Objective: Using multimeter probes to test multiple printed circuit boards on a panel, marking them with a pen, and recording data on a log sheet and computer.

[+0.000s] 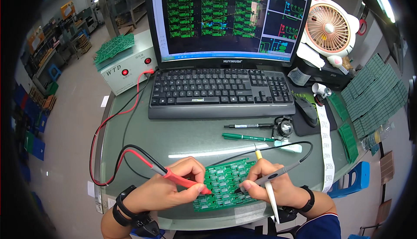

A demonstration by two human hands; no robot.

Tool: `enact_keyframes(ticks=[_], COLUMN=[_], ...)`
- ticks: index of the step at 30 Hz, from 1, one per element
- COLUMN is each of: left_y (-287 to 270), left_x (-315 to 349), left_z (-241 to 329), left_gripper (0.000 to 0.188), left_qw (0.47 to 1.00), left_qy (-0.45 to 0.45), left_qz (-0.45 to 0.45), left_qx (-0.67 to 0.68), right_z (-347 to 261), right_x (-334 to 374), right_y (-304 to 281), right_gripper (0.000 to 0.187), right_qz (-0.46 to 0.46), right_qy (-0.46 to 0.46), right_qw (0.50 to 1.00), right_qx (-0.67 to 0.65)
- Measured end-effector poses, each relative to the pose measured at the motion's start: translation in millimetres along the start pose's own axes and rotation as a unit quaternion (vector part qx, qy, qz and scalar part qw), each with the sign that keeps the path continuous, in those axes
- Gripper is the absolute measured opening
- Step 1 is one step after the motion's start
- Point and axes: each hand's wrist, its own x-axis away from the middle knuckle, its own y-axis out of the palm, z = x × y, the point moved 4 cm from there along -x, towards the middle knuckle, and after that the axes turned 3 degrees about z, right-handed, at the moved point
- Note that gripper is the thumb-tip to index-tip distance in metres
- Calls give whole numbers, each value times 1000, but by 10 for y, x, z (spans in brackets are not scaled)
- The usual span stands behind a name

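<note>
A green circuit board panel with rows of white markings lies flat on the table in front of me. My left hand is closed round a red test probe, its tip down at the panel's left half. My right hand pinches a grey test probe with a dark tip close to the panel's right half. Through the same hand runs a slim white pen-like tool with a yellow collar and thin metal point facing away from me. Whether either probe tip touches the board I cannot tell.
A keyboard, monitor and mouse stand beyond the panel. Probe leads loop left to a grey-white box topped with green boards. A green pen, black marker, paper strip, stacked boards and fan lie rightward.
</note>
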Motion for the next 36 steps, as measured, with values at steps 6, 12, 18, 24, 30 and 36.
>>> enact_keyframes(ticks=[6, 12, 18, 24, 30, 36], left_y=[4, -51, -14, -1, 3, 1], left_x=[-22, -53, -61, -36, -38, -53], left_z=[-82, -67, -102, -112, -107, -117], left_gripper=[12, 10, 10, 11, 11, 10], left_qw=[999, 999, 997, 999, 998, 999], left_qy=[-12, -16, -23, -12, -17, 24], left_qz=[3, 25, 26, 27, 35, 25], left_qx=[32, 45, 65, 39, 52, 32], right_z=[100, 75, 120, 184, 148, 148], right_x=[27, -40, -35, 12, 4, -3], right_y=[36, 30, 22, 18, 21, 13], right_gripper=[20, 21, 21, 21, 21, 21], right_qz=[35, 43, 29, 64, 53, 50], right_qy=[-8, 23, -4, 4, -6, -10], right_qw=[999, 998, 999, 995, 997, 998], right_qx=[-17, -39, -26, -82, -49, -35])
